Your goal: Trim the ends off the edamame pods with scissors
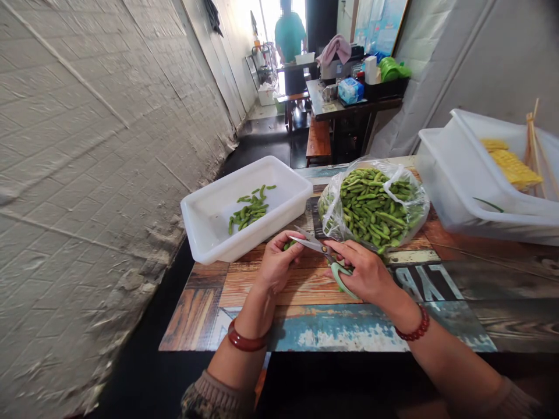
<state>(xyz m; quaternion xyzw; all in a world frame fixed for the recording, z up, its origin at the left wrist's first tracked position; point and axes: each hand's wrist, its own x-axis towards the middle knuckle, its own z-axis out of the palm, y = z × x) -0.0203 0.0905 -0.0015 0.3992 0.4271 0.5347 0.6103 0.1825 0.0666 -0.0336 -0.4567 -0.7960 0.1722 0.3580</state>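
Between the fingers of my left hand (279, 263) is a green edamame pod (288, 245), mostly covered by the fingertips. My right hand (364, 270) grips a pair of scissors (341, 278) with pale green handles. The blades are parted and point left, close to the pod and my left fingertips. Just beyond my right hand sits a clear plastic bag (329, 206) heaped with edamame pods (371, 201). A white plastic tub (203, 238) stands beyond my left hand, with a small pile of pods (251, 212) on its bottom.
The table (314, 326) has a patchwork wood-print top. White bins (476, 206) at the right hold yellow packets (510, 166) and wooden sticks (531, 142). A brick-patterned wall (78, 174) runs along the left. Farther back are a cluttered table (321, 105), a bench (318, 139) and a person (290, 36).
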